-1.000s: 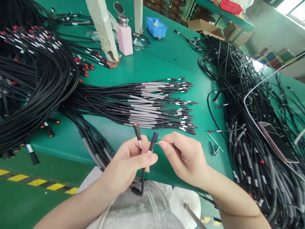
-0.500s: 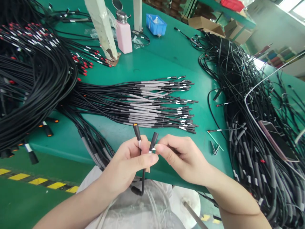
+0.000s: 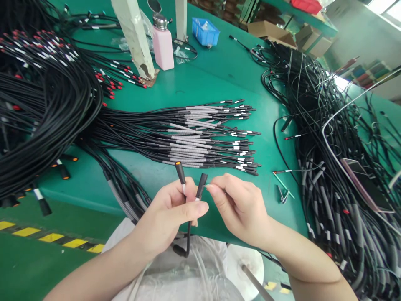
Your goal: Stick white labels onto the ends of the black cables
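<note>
Two black cable ends stand up out of my left hand (image 3: 175, 213), which is closed around the cable. One is a connector with an orange tip (image 3: 179, 169) and a white band below it. The other, a plain black connector (image 3: 202, 184), rises beside my left thumb, with a bit of white at its base. A bent black cable end (image 3: 184, 251) hangs below that hand. Just right of the plain connector, my right hand (image 3: 241, 205) pinches thumb and forefinger together. Something thin and pale shows at those fingertips, too small to name.
Black cables with grey ribbed sleeves (image 3: 191, 144) lie across the green table (image 3: 219, 79). Large cable heaps sit at left (image 3: 62, 100) and right (image 3: 313, 108). Behind are a pink bottle (image 3: 163, 49), a blue bin (image 3: 205, 32) and a white post (image 3: 134, 37). Nippers (image 3: 282, 195) lie at right.
My right hand has drawn slightly right and up from the plain connector, its fingertips still pinched. Less white shows at them. My left hand and the cable ends stay nearly still.
</note>
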Available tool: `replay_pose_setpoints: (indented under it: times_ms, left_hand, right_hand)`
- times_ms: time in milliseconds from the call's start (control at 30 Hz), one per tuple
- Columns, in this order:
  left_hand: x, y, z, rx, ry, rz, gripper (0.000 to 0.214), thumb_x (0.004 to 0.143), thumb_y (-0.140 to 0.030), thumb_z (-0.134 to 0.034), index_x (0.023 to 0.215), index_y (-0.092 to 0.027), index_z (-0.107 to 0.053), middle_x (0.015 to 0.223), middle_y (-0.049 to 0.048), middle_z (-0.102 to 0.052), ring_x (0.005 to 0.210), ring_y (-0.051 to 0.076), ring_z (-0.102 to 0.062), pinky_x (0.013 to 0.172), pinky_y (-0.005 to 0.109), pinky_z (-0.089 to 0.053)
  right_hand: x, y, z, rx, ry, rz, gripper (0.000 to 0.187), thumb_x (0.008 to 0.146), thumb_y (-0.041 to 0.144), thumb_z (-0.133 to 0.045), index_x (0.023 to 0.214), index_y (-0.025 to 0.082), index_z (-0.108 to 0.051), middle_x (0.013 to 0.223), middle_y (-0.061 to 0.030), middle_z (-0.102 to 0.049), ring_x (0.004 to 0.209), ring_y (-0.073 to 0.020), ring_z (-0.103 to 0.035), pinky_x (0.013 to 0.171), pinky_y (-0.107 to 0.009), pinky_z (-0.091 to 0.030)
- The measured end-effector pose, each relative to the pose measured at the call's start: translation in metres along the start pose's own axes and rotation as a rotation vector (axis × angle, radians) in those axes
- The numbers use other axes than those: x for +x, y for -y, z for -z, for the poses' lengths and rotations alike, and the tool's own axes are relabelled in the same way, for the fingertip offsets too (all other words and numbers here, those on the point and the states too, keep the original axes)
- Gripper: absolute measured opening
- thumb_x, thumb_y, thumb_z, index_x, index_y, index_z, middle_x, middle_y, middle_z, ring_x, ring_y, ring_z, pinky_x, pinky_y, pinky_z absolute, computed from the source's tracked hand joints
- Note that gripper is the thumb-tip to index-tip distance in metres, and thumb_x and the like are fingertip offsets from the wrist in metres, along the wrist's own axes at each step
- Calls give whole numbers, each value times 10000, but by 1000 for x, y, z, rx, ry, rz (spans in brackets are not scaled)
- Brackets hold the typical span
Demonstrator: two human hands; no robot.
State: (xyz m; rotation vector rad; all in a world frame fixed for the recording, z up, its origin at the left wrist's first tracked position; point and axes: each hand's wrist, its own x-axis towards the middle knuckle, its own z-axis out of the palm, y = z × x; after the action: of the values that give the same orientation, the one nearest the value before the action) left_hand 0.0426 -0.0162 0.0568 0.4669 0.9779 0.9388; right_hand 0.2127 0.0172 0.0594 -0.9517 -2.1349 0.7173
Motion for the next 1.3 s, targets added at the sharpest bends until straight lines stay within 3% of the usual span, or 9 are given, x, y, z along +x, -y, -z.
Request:
replay_pose_setpoints:
  times_ms: [167, 300, 767, 933, 1000, 1300]
  left_hand:
    - [0, -1, 0, -9, 12, -7, 394, 647, -271, -858, 577, -199, -478, 517, -75, -470, 509, 81, -383, 484, 193, -353]
    - [0, -2, 0, -1, 12, -10, 426, 632, -295, -885, 570, -197, -475, 515, -74, -463, 504, 80, -371, 478, 195, -345]
    - [1, 2, 2, -10, 28, -15, 364, 660, -248, -829, 573, -193, -480, 503, -80, -474, 481, 62, -399, 473, 168, -360]
    - [2, 3, 3, -25, 25, -21, 380, 648, -241, -858, 585, -192, -487, 517, -77, -494, 498, 64, -422, 475, 157, -378]
    - [3, 2, 3, -37, 30, -25, 377, 670, -243, -850, 590, -193, -485, 510, -80, -486, 494, 62, -404, 466, 152, -368]
    - [2, 3, 2, -72, 46, -25, 392, 665, -260, -877, 599, -186, -498, 511, -76, -501, 486, 58, -415, 464, 146, -385]
  right_hand:
    - [3, 1, 4, 181, 74, -80, 212, 1014, 215, -539, 819, 186, -617, 632, 38, -586, 532, -79, -503, 490, -198, -413]
    - [1, -2, 2, 69, -23, -45, 180, 1010, 204, -541, 842, 176, -600, 671, 17, -595, 567, -88, -513, 522, -212, -423]
    - [-1, 0, -2, -95, -65, 64, 171, 1020, 179, -511, 862, 186, -577, 665, 12, -605, 534, -92, -490, 493, -224, -378]
    - [3, 1, 4, 157, 106, -56, 215, 1026, 186, -522, 826, 188, -600, 647, 39, -593, 539, -70, -500, 492, -186, -398]
    - [4, 2, 7, 212, 119, -69, 196, 1023, 179, -530, 845, 183, -613, 662, 41, -602, 555, -65, -516, 503, -177, -406]
    - [-5, 1, -1, -187, -45, 114, 133, 1000, 105, -498, 989, 133, -628, 792, -66, -690, 671, -151, -606, 610, -267, -484]
